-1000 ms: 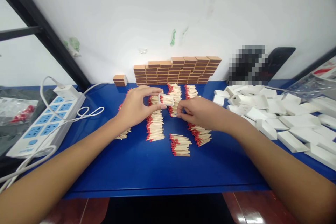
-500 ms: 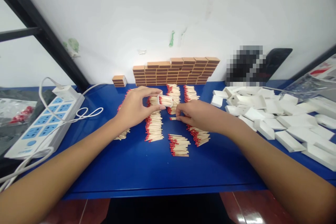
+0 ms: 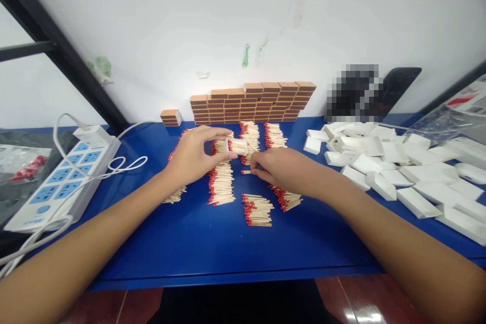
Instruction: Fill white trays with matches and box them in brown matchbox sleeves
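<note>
My left hand (image 3: 190,154) grips a small white matchbox tray (image 3: 240,153) between thumb and fingers, tilted and with red-headed matches lying in it. Just right of the tray, my right hand (image 3: 283,167) has its fingers pinched together at a match (image 3: 246,172), whose red head points left. Below the left hand's fingertips runs a long row of matches (image 3: 220,182). Other match piles lie behind the hands (image 3: 249,134), under the right wrist (image 3: 285,197) and nearer the front edge (image 3: 258,210). My left hand partly covers one more pile (image 3: 176,195).
Brown matchboxes (image 3: 252,104) are stacked along the wall, and a single matchbox (image 3: 170,117) stands left of them. Many white trays (image 3: 395,154) are heaped on the right. A power strip (image 3: 63,177) with white cables lies left on the blue table (image 3: 212,258).
The whole view has shifted slightly left. Both hands keep nearly the same places, the left still holding the tray and the right still at the match.
</note>
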Tool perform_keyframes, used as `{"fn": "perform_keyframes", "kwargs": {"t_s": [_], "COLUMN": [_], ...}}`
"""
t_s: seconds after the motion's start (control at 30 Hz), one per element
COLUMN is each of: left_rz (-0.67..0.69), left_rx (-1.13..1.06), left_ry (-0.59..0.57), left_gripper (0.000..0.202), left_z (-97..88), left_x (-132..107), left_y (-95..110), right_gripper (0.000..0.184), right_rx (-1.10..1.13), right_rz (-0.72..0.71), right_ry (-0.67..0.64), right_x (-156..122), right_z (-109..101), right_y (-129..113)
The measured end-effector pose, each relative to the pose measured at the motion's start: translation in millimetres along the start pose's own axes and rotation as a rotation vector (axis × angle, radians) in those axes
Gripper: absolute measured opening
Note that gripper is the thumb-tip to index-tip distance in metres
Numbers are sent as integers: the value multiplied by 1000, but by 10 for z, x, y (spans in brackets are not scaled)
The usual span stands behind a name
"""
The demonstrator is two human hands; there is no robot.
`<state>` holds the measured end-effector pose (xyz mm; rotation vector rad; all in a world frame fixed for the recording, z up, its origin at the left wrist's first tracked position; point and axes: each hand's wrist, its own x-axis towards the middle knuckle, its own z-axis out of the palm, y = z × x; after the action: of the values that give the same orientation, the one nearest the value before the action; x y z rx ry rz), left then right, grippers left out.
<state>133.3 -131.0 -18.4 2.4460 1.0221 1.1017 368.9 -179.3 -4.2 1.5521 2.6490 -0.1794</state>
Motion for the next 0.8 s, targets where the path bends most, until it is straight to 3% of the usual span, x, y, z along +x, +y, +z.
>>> {"fn": "perform_keyframes", "kwargs": {"t_s": [0.3, 0.8], "left_rz": [82, 100], "left_rx": [91, 112], "left_ry": [-2, -7], "left_gripper": [49, 46], "left_z": [5, -5], "left_x": [6, 7], "left_y": [-50, -66], "right_gripper": [17, 18], "right_rx": [166, 181], "right_rz": [-22, -28], "right_ry": [88, 108], "right_x": [-40, -25], "right_z": [-53, -31], "right_y": [79, 104]}}
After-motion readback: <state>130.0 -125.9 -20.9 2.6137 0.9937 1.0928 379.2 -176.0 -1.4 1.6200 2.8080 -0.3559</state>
